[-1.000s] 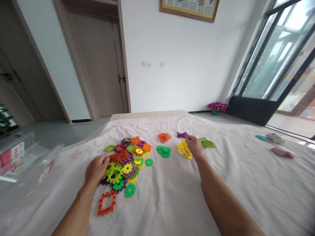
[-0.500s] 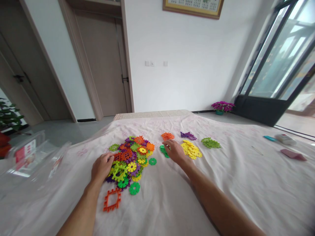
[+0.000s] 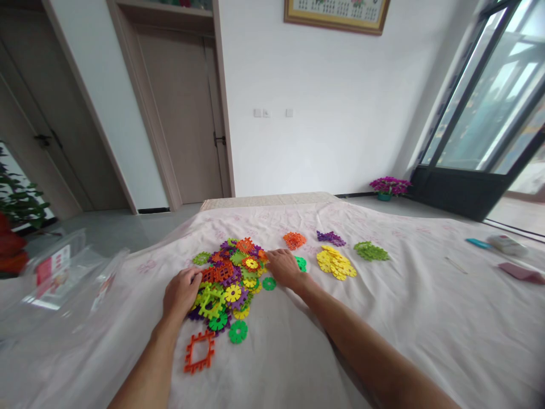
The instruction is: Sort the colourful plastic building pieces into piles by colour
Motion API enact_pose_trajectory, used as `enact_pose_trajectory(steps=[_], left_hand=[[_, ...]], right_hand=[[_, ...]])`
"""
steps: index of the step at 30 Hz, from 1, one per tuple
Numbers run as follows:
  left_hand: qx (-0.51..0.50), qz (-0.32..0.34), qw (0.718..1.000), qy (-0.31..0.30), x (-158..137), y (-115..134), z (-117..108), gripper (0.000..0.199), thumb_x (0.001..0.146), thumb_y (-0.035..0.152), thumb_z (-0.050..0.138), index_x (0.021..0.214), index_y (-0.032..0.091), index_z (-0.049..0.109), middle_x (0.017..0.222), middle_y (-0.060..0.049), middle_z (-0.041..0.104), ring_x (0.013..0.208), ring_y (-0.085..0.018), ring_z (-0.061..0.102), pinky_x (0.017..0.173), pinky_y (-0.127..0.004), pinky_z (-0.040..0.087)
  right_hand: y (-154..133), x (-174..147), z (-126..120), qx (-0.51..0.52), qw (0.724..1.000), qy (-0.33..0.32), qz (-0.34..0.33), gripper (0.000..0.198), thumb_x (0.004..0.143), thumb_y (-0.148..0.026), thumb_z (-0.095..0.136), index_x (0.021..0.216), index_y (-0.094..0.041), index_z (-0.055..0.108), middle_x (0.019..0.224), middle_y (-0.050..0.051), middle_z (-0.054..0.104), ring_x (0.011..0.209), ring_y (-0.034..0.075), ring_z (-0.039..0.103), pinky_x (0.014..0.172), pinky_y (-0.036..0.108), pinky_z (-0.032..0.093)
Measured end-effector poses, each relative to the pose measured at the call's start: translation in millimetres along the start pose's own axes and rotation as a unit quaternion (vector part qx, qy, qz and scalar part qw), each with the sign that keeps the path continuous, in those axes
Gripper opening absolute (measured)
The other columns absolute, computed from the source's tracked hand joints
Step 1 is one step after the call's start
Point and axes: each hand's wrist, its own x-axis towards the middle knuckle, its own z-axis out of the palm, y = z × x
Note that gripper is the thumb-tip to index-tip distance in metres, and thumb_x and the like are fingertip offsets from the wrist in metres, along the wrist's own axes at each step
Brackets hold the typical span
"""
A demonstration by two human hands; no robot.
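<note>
Pale floral cloth [image 3: 289, 352]. Left hand [image 3: 181, 292] at left, fingers curled beside an orange-red latticed plastic square [image 3: 208, 275]; can't tell if gripping. Next, heap of notched multicoloured plastic pieces [image 3: 233, 293], long axis toward cloth's far edge. Flat orange plastic piece [image 3: 263, 257] on heap's right flank, just left of right hand [image 3: 284, 267], the nearer one; fingers bunched narrow, hold unclear.

Impossible to read any of the small dark characters [image 3: 330, 10] on the framed picture [image 3: 336, 18] high on the far wall, set in rows, cut off along the top, or the blurred print on the red-and-white label [image 3: 51, 267] of the clear plastic packaging [image 3: 76, 278] at left.
</note>
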Motion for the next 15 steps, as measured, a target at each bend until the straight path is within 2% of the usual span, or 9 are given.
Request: enact_pose_trajectory(steps=[2, 5, 7, 10, 15], left_hand=[[-0.003, 0.0, 1.0, 0.003, 0, 0, 0, 0.04, 0.092, 0.039, 0.038, 0.108, 0.024, 0.072, 0.126, -0.004, 0.067, 0.117, -0.022, 0.061, 0.1, -0.032, 0.044], [-0.002, 0.0, 1.0, 0.002, 0, 0, 0, 0.04, 0.091, 0.039, 0.039, 0.108, 0.025, 0.072, 0.125, -0.004, 0.068, 0.116, -0.022, 0.061, 0.098, -0.031, 0.045], [-0.001, -0.001, 1.0, 0.001, 0, 0, 0, 0.039, 0.091, 0.039, 0.04, 0.109, 0.026, 0.072, 0.125, -0.003, 0.068, 0.116, -0.022, 0.061, 0.098, -0.03, 0.045], [0.001, -0.001, 1.0, 0.001, 0, 0, 1, 0.039, 0.091, 0.04, 0.04, 0.11, 0.026, 0.072, 0.126, -0.003, 0.068, 0.115, -0.021, 0.061, 0.097, -0.03, 0.045], [-0.005, -0.002, 1.0, 0.003, 0, 2, 0, 0.039, 0.091, 0.04, 0.041, 0.109, 0.025, 0.072, 0.127, -0.003, 0.067, 0.117, -0.022, 0.061, 0.099, -0.032, 0.045]], right_hand=[[2, 4, -2, 0.005, 1.0, -0.016, 0.02, 0.027, 0.099, -0.029, 0.044, 0.108, -0.021, 0.068, 0.104, 0.011, 0.073, 0.104, 0.025, 0.064, 0.093, 0.035, 0.04], [13, 7, -3, 0.049, 0.994, 0.01, 0.093, 0.032, 0.1, -0.031, 0.04, 0.114, -0.023, 0.068, 0.102, 0.01, 0.074, 0.098, 0.023, 0.066, 0.085, 0.031, 0.042], [27, 11, -4, 0.1, 0.981, 0.061, 0.157, 0.034, 0.099, -0.03, 0.042, 0.122, -0.024, 0.066, 0.108, 0.009, 0.073, 0.1, 0.022, 0.066, 0.083, 0.028, 0.043], [56, 21, -5, 0.17, 0.951, 0.123, 0.227, 0.036, 0.094, -0.025, 0.044, 0.121, -0.022, 0.067, 0.11, 0.006, 0.073, 0.101, 0.019, 0.066, 0.081, 0.025, 0.043], [102, 38, 2, 0.215, 0.915, 0.104, 0.325, 0.032, 0.082, -0.019, 0.053, 0.106, -0.018, 0.074, 0.093, 0.007, 0.075, 0.085, 0.018, 0.067, 0.068, 0.022, 0.042]])
